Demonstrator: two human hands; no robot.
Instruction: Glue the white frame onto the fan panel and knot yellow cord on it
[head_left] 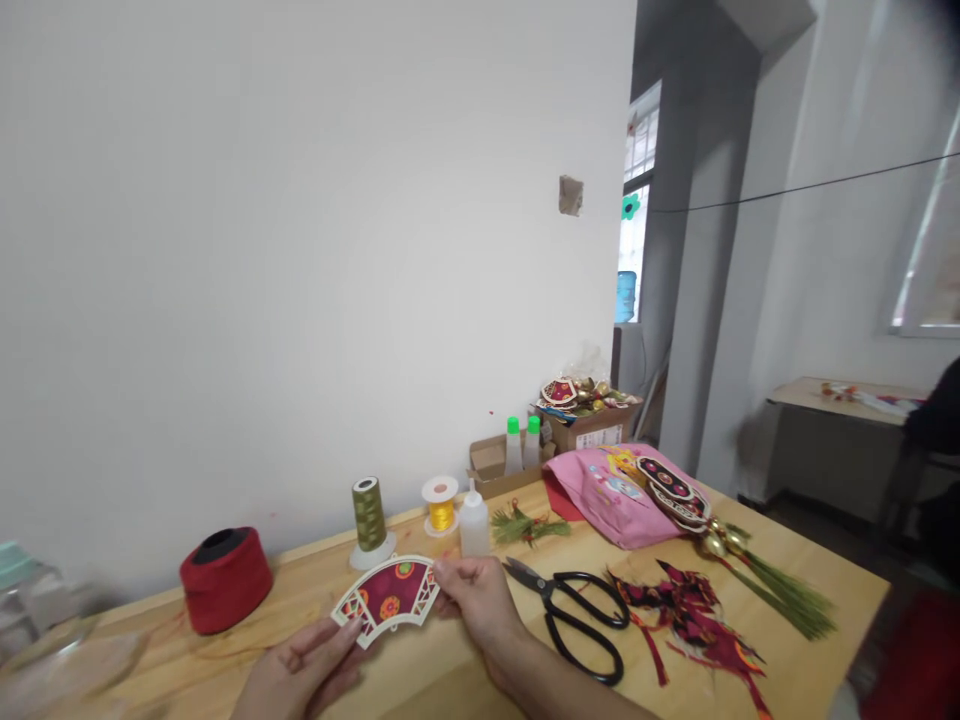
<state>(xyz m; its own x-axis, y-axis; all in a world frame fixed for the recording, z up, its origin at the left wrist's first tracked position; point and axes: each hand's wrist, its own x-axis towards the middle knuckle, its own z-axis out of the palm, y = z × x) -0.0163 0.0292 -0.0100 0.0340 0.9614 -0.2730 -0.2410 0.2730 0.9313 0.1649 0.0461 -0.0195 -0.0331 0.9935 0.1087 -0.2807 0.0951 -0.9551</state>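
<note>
A fan-shaped ornament [395, 597] with a pale cut-out frame and dark red patterned fabric is held up over the table. My left hand [304, 662] pinches its lower left corner between thumb and fingers. At its right end, my right hand [480, 600] grips the edge the same way. Black-handled scissors [550, 588] lie with blades parted just right of my right hand. Behind the ornament stand a clear squeeze bottle [474, 525], a yellow thread spool [442, 510] and a green thread cone [369, 518].
A red thread cone [225, 582] stands at the left by the wall. Dark red fabric scraps [686, 620] lie on the right, near a pink bag [611, 497] bearing finished ornaments with green tassels [787, 595]. Cardboard boxes [600, 430] and green-capped bottles [513, 445] fill the back corner.
</note>
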